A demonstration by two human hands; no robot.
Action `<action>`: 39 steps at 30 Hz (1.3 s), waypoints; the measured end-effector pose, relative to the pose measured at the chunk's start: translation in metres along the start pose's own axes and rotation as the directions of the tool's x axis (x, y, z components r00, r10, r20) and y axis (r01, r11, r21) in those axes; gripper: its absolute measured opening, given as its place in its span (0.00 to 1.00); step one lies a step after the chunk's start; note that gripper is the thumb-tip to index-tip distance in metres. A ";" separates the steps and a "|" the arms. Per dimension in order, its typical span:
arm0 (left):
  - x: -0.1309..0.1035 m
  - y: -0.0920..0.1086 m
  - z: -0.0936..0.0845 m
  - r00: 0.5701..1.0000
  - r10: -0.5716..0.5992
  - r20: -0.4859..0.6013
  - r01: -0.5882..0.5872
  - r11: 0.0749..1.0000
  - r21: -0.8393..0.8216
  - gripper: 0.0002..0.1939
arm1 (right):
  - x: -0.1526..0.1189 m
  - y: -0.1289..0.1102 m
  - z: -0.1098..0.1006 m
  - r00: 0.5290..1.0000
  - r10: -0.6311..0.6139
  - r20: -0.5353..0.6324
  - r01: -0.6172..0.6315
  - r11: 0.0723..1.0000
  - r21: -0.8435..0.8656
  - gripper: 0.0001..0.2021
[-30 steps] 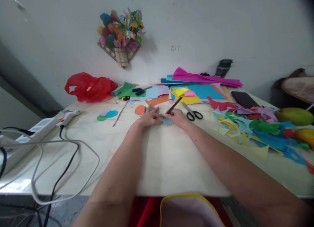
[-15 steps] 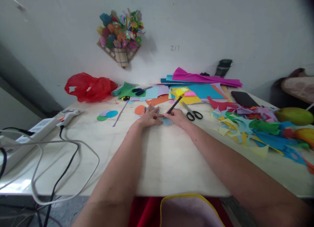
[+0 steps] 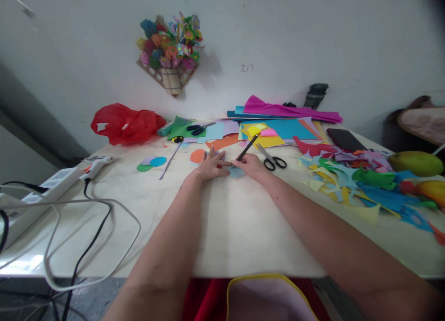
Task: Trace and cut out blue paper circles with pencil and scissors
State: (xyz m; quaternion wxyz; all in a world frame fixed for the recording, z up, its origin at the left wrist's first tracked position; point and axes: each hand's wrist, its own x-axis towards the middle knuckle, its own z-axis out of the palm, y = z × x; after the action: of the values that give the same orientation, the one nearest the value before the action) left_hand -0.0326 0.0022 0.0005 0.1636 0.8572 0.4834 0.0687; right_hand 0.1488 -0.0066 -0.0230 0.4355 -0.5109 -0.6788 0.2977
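My right hand [image 3: 252, 166] grips a slim black pencil or pen [image 3: 248, 146], its upper end leaning up and to the right. The lower tip is hidden by my fingers, over a light blue paper piece [image 3: 237, 172] on the table. My left hand [image 3: 212, 166] lies flat with fingers spread, touching the left side of that piece. An orange paper circle [image 3: 197, 156] shows just left of my left fingers, and a bit of lilac paper shows among them. Black-handled scissors [image 3: 274, 162] lie slightly open to the right of my right hand.
Paper scraps [image 3: 347, 177] cover the table's right side, near a dark phone [image 3: 345, 139]. Coloured sheets [image 3: 295, 129] and a second pair of scissors [image 3: 197, 129] lie at the back. A red plastic bag [image 3: 128, 124], a blue circle [image 3: 158, 161] and a power strip [image 3: 57, 179] with cables are left.
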 end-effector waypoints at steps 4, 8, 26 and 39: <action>-0.001 0.002 0.000 1.000 -0.004 -0.022 0.004 1.000 -0.001 0.28 | 0.001 0.002 0.000 0.998 -0.005 -0.068 0.004 1.000 -0.020 0.09; -0.003 0.005 -0.002 1.000 -0.004 -0.031 0.004 1.000 -0.008 0.28 | 0.002 0.005 0.000 0.985 -0.028 -0.168 0.010 0.994 -0.107 0.12; -0.004 0.007 -0.002 0.994 0.027 -0.102 -0.027 1.000 -0.002 0.24 | 0.000 -0.001 -0.005 0.988 0.117 -0.103 -0.097 0.979 0.181 0.11; -0.002 0.012 0.001 0.988 0.052 -0.147 -0.043 0.997 0.064 0.32 | 0.003 0.011 -0.003 0.986 0.027 -0.165 -0.024 0.999 0.022 0.14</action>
State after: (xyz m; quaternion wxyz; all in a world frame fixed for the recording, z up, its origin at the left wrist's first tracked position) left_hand -0.0238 -0.0054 0.0033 0.0992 0.8657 0.4754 0.1215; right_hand 0.1554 -0.0006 -0.0299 0.4916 -0.5381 -0.6307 0.2666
